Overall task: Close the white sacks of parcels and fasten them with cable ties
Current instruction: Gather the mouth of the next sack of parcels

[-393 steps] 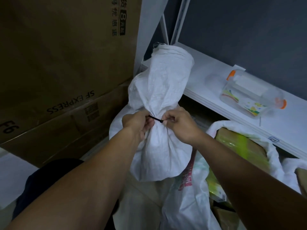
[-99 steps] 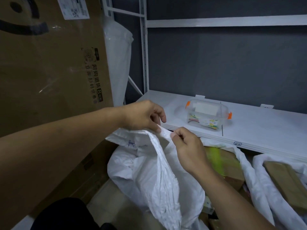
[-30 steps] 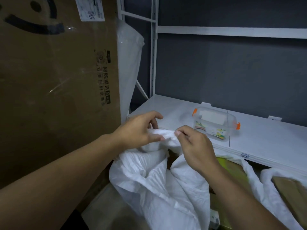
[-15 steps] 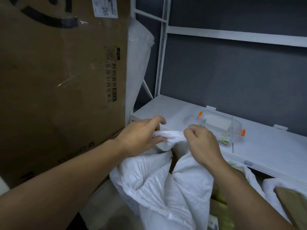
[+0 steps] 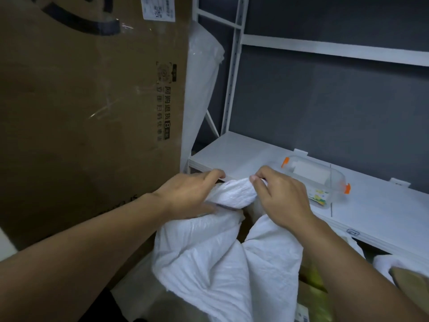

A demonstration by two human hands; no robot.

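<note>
- Far left, I see a tall brown cardboard box point(image 5: 81, 112).
- The left hand point(image 5: 190, 194) curls its fingers over the bunched mouth of the white woven sack point(image 5: 222, 263), low centre.
- The right hand point(image 5: 281, 198) pinches the same bunch.
- The white metal shelf point(image 5: 383, 212) holds a clear orange-clipped plastic tub point(image 5: 318, 182), with the dark grey wall point(image 5: 325, 101) behind.

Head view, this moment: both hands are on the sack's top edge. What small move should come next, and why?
Probably twist the bunched mouth into a tight neck, so that one hand can hold it. The left hand and right hand both grip it, yet the white sack gapes open just below the bunch, and no cable tie shows on it.
</note>
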